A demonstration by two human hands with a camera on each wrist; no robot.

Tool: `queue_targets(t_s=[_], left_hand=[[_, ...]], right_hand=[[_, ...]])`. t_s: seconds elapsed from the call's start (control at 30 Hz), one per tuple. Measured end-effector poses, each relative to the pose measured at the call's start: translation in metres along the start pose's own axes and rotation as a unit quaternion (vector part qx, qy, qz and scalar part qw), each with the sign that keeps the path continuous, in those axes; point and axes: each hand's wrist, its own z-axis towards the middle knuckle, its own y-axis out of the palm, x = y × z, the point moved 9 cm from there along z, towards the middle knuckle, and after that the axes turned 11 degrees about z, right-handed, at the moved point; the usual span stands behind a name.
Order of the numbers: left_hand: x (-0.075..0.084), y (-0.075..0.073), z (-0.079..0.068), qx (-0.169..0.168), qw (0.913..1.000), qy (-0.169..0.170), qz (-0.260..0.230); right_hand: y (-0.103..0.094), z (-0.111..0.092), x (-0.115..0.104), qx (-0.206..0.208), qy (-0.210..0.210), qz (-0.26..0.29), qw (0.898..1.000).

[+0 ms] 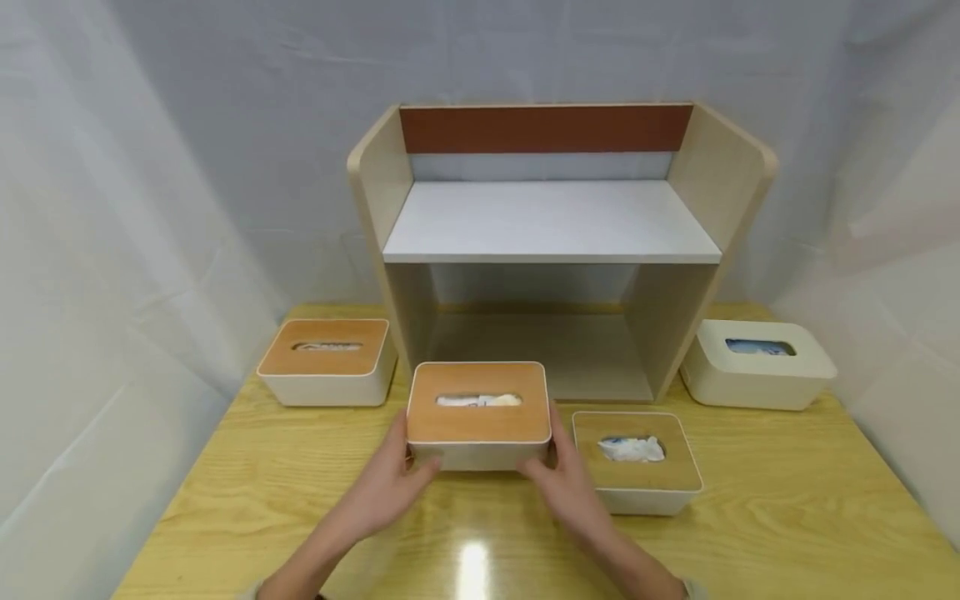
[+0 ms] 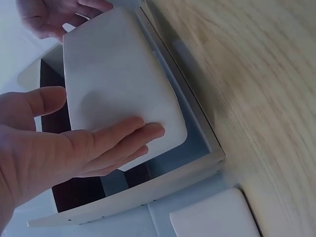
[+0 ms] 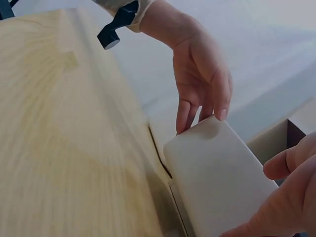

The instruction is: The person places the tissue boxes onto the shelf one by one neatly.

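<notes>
Between my two hands is a white tissue box (image 1: 480, 456) with an orange-brown wooden lid, held in front of the shelf unit. My left hand (image 1: 390, 477) grips its left end, the thumb at the front face. At the opposite end my right hand (image 1: 562, 482) holds it the same way. Tissue shows in the oval slot of the lid. From the left wrist view, the fingers (image 2: 113, 140) lie along the box's pale underside (image 2: 118, 79), which hangs clear of the table. The right wrist view shows the right hand (image 3: 291, 197) at the near end of the box.
A two-level shelf unit (image 1: 553, 218) stands at the back of the wooden table (image 1: 247, 500). An orange-lidded tissue box (image 1: 326, 390) sits left of it, an all-cream one (image 1: 757, 387) right. A tan-lidded tissue box (image 1: 645, 500) stands just right of my right hand.
</notes>
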Motion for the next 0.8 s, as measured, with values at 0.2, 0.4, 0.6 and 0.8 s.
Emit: queue_targets(t_s=[0.2,0.4,0.6,0.8], left_hand=[[-0.008,-0.002,0.017,0.000,0.9990,-0.025,0.037],[-0.016,-0.004,0.034,0.000,0.9981,-0.032,0.054],[-0.020,-0.009,0.044,0.009,0.9974,-0.021,0.068],[-0.025,-0.011,0.047,0.003,0.9957,-0.048,0.080]], right_hand=[[-0.003,0.021,0.001,0.012,0.015,0.031,0.999],[-0.006,0.038,0.003,0.025,0.010,0.053,0.998],[-0.007,0.048,0.008,0.028,0.028,0.049,0.998],[-0.006,0.055,0.011,0.034,0.036,0.055,0.997]])
